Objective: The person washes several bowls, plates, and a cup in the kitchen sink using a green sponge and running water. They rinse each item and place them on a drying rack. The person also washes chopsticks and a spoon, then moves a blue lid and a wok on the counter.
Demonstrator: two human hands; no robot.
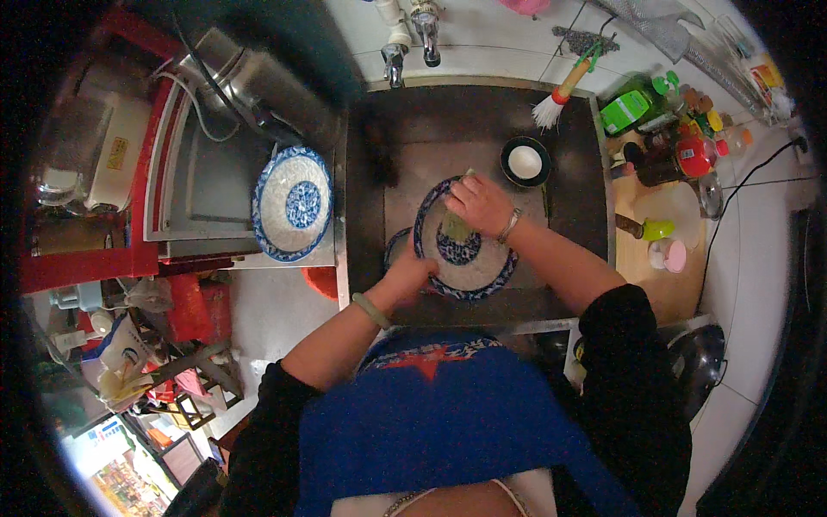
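My left hand (408,278) grips the lower left rim of a blue-and-white patterned plate (481,271), holding it tilted over the sink (413,155). Pressed to the plate's inner face, my right hand (481,205) holds a pale greenish cloth or scrubber (457,227); its exact kind is unclear. Beneath the left side of the plate, part of another blue-rimmed dish (397,245) shows in the sink, mostly hidden. A small dark-rimmed bowl with a white inside (524,161) sits in the sink beyond my right hand.
Left of the sink, another blue-and-white plate (293,203) rests on the metal counter. Two taps (426,35) project from the back wall. A white-bristled brush (557,100) hangs at the back right. Bottles (694,157) and a pink-lidded jar (669,254) crowd the right-hand wooden board (630,200).
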